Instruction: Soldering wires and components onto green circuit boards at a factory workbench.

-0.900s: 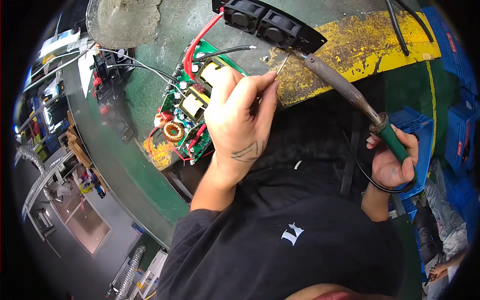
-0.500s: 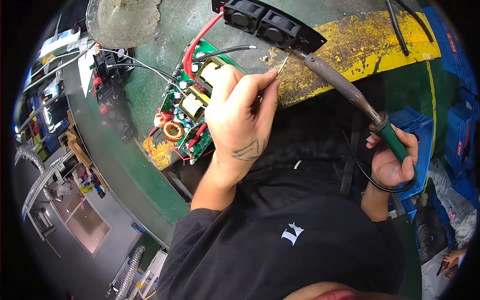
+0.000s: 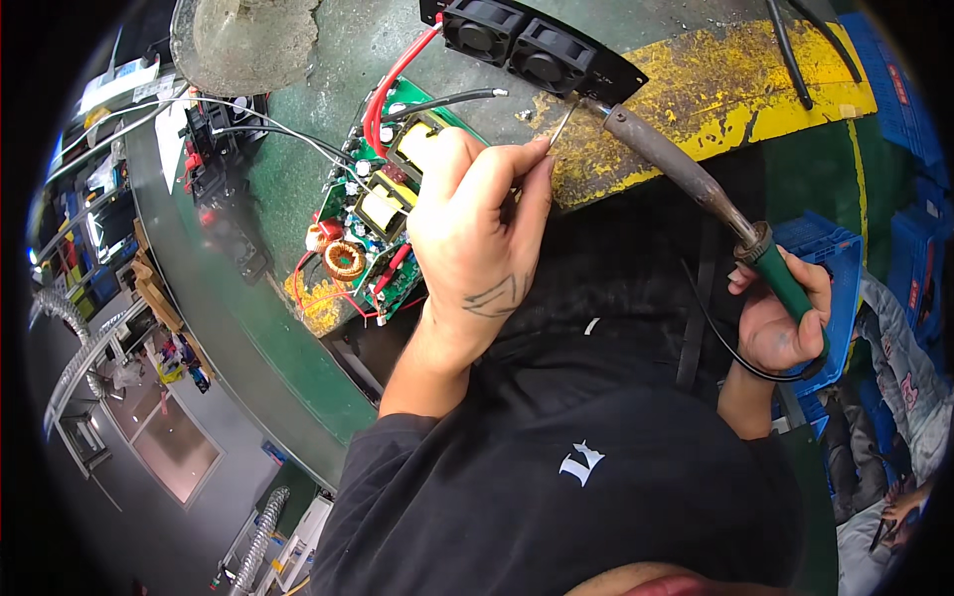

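Observation:
My left hand pinches a thin silvery solder wire between thumb and fingertips. Its far end meets the tip of a soldering iron at the lower edge of a black panel with two fans. Wrapped round the iron's green handle is my right hand, with a black cord trailing below it. Left of my left hand, partly hidden by it, lies a green circuit board with yellow-wrapped transformers and a copper coil. A red cable runs from the board up to the fan panel.
The worn bench edge carries yellow paint. Black cables lie at the top right. A round, dusty disc stands at the far left. Blue crates are at right; another person's hand shows at the lower right rim.
My hands, the solder wire and the soldering iron stay nearly still. At the right rim, the other person in grey clothing has shifted.

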A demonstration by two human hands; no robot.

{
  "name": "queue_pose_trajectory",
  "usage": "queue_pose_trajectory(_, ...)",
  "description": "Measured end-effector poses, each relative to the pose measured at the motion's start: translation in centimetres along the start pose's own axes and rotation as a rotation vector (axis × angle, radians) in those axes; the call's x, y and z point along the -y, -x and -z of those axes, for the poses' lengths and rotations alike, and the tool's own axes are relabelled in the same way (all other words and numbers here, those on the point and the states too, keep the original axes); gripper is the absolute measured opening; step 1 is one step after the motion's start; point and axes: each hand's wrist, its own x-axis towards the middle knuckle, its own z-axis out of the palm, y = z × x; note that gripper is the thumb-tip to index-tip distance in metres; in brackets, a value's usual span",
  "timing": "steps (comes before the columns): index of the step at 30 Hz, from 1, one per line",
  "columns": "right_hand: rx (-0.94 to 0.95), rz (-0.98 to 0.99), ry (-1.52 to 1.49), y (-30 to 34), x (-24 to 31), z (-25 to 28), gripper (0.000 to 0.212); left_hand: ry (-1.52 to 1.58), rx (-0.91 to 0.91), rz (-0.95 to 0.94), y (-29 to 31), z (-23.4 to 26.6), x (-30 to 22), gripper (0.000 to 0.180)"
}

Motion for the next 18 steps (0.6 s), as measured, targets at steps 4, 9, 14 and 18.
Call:
queue_pose_trajectory(4,0.006,0.002,0.002,0.0,0.2,0.1,0.063,0.013,0.006,0.018,0.0,0.1,-0.1,0.016)
queue_pose_trajectory(9,0.034,0.004,-0.005,0.1,0.7,-0.1,0.064,0.035,-0.066,0.000,0.3,-0.1,0.3,0.014)
queue_pose_trajectory(14,0.025,0.029,-0.041,-0.2,1.3,-0.4,0.063,0.113,-0.077,0.093,0.1,0.3,-0.7,0.020)
queue_pose_trajectory(18,0.009,0.021,-0.039,-0.2,1.0,-0.1,0.063,0.103,-0.093,0.072,0.0,0.1,-0.6,0.022)
